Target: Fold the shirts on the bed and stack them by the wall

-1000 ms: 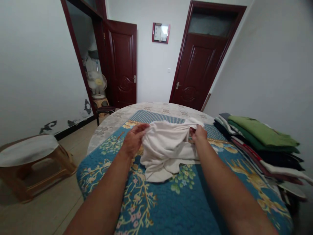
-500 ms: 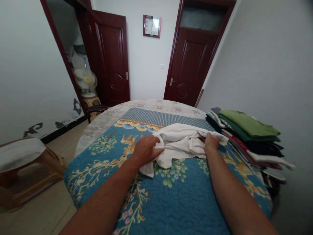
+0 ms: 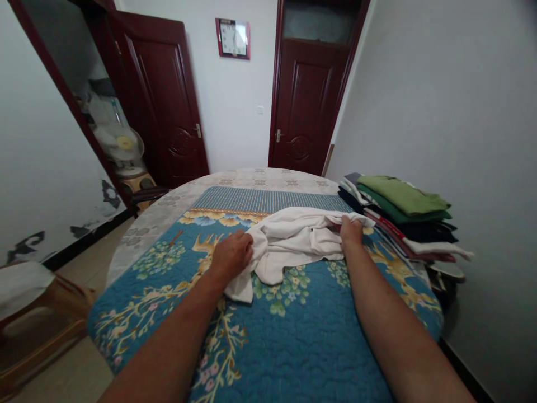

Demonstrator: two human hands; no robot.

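Holding cloth (image 3: 289, 235) | my left hand (image 3: 232, 253) now pinches | right hand (image 3: 351, 231) pinches nearer right edge of surface (image 3: 310, 341) | both sides caught

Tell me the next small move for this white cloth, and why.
Probably draw the left grip and right grip gently apart to smooth the white cloth: they appear closed on its opposite sides, while its middle lies bunched in creases and its near edge is uneven on the blue quilt.
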